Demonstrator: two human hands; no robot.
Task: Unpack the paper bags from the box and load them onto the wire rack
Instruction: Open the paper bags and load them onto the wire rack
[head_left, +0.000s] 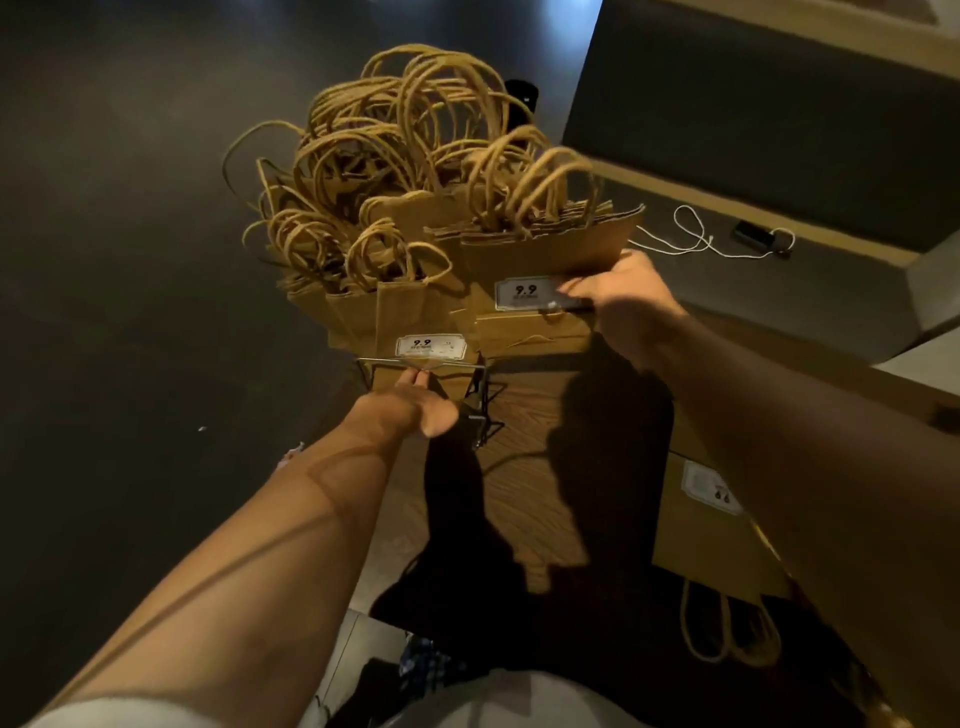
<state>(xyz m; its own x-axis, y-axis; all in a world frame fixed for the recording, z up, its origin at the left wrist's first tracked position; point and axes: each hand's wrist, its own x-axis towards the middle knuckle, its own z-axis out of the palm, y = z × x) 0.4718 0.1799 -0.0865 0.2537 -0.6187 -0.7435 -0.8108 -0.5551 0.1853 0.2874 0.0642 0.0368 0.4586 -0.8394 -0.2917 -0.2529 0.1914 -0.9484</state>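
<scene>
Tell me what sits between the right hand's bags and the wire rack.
Nothing visible. The right hand holds a stack of paper bags already at the wire rack, beside the bags standing in it; the left hand touches the rack's front.

A dark floor is seen at the left. A white cord is laid in loops on a tan ledge at the upper right, beside a small black device. A wood-grain worktop is crossed by shadows.

The wire rack is being mostly hidden by paper bags; price label print is being blurred
</scene>
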